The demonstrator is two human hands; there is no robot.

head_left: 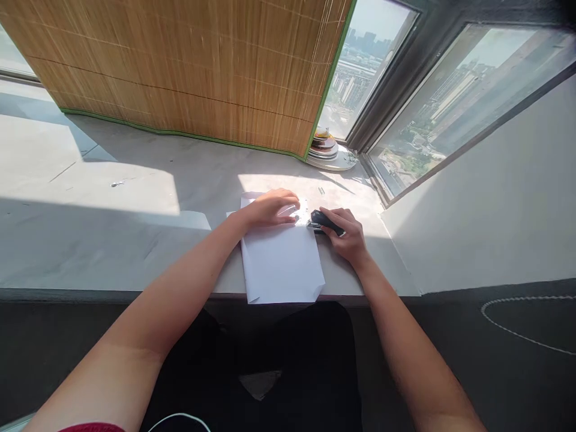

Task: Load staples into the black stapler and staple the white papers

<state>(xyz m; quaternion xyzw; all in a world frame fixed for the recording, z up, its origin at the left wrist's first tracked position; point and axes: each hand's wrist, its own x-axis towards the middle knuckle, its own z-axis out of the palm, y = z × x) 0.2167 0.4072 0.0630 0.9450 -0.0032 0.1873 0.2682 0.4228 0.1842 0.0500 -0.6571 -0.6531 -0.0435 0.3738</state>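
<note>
Right hand [348,235] wrapped firmly around a black handheld stapler with shiny metal parts [328,222], and its nose points left, right at the edge of the paper! Whether the sheet sits between the stapler's jaws, you cannot tell from here. That folded white paper, roughly rectangular with creased lower corners [281,264], lies just left of the right hand and spreads below the left hand, its bottom edge reaching the front of the pale grey smooth ledge [112,258].

Over to the left hand [275,209]: it's on the paper's upper part, back of the hand up, fingers curved, thumb apart from them, a gap showing between, and nothing visible in its grasp. Small dark specks show on the sunlit paper right by its fingertips, too tiny to make out.

Beyond both hands, up and between them, two thin slivers [321,191] lie on the ledge. Farther out above the right hand, a stack of round plates [323,150] stands by the window corner. Up beyond the left hand hangs a broad brown slatted blind with green edging [189,66]. Well out to the right of the right hand, a thin pale twisted cord [508,327] curves across the dark area below the ledge.
</note>
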